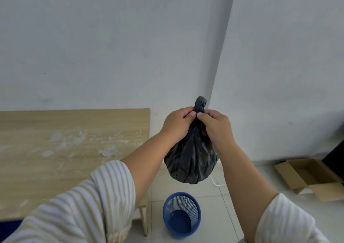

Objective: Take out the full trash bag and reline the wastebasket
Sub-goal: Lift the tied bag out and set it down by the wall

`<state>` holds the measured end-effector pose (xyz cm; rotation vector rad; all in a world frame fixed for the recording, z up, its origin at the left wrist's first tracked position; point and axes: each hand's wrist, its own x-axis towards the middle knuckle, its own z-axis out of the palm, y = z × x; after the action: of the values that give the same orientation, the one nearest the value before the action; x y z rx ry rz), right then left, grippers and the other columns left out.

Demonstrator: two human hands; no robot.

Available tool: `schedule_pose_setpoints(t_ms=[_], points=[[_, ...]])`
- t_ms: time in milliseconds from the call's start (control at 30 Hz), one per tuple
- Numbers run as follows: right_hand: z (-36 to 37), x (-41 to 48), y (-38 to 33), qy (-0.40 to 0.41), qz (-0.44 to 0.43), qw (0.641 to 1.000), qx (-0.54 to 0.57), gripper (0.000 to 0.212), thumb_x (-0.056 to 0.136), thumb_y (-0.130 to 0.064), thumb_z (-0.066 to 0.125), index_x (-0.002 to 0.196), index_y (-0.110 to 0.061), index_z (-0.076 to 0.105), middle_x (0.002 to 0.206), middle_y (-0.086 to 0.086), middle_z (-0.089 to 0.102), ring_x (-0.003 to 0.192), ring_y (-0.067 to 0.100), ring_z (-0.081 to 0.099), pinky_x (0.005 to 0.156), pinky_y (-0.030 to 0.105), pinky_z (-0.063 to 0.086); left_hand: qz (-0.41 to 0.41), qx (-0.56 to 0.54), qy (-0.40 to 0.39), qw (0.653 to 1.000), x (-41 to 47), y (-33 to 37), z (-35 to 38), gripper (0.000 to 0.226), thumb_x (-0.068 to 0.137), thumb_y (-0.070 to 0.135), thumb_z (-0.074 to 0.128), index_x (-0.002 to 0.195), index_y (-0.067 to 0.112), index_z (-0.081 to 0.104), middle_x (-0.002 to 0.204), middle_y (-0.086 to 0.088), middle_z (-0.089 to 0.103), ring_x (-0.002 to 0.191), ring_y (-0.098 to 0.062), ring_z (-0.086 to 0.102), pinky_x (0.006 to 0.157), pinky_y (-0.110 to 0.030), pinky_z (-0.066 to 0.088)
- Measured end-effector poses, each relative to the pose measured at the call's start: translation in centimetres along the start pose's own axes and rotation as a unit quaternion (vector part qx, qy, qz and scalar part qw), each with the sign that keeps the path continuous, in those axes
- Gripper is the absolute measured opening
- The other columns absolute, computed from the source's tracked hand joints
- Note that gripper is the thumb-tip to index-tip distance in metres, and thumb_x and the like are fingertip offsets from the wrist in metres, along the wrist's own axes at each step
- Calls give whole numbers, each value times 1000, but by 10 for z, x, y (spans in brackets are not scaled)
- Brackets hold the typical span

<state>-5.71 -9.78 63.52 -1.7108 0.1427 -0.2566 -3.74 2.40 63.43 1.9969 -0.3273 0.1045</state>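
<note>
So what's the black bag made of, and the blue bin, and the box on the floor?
The black bag looks like thin plastic film: it crinkles into fine folds with a dull sheen, bunched at the neck by the left hand and right hand. The blue bin seems to be moulded plastic, with mesh-like slotted walls and a smooth rim. The box looks like brown cardboard, matte, with open flaps.

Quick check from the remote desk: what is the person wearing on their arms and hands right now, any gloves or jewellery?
Both hands are bare: no gloves, rings or watch show on the left hand or the right hand. The forearms are uncovered. The left sleeve is loose fabric with white and beige stripes, pushed up near the elbow. The right sleeve is the same striped cloth, also pushed up.
</note>
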Motion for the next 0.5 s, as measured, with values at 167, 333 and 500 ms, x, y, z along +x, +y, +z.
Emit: schedule_pose_setpoints(t_ms=[167,333,500], points=[[28,-19,-1,10,4,1000,14,10,72,-31,65,73,-29,74,85,4,75,90,26,70,88,51,54,0,4,-8,1000,-17,-12,-26,27,98,25,46,112,23,68,106,0,71,101,-18,63,93,-41,48],[49,-42,-9,4,-6,1000,9,10,73,-30,65,72,-28,74,86,6,74,90,28,69,89,51,54,-1,14,-2,1000,-38,-17,-50,27,98,24,46,114,22,68,106,0,71,101,-18,63,90,-36,48],[64,-70,-23,-19,-25,999,-2,10,69,-32,64,72,-29,73,86,11,73,91,32,68,87,53,54,-13,10,30,999,-70,-12,-71,27,98,25,46,114,24,68,105,1,71,101,-17,63,89,-35,48]])
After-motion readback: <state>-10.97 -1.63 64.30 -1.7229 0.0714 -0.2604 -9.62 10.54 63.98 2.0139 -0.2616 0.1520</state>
